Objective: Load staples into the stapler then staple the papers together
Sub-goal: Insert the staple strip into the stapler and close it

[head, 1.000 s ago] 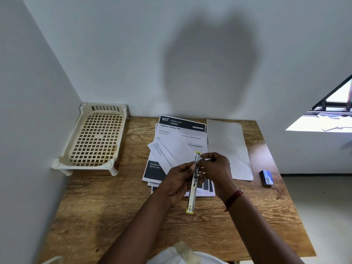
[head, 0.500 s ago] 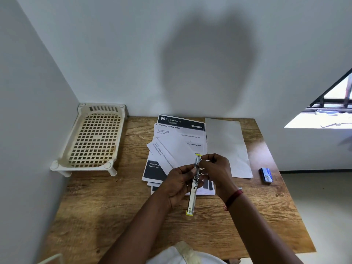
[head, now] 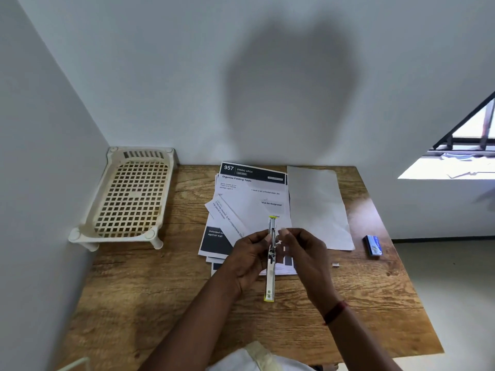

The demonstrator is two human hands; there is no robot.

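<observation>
Fingers of our left hand are wrapped round the middle of the stapler, thumb on its left side. We hold it swung open into one long strip, running up-down at frame centre, with a yellow tip at each end. Far end sits over the papers, near end over bare table. Our right hand is just right of the stapler's upper half, fingertips bunched together beside the metal channel; too blurred to tell whether they pinch anything. Red band on the right wrist. Papers: messy printed stack at the table's back edge, frame centre, with a blank sheet touching its right side. Small blue box lies near the right table edge, well apart from the hands. Tiny pale bit on the wood between box and right hand, can't tell what. Cream basket stands in the left corner against the wall
</observation>
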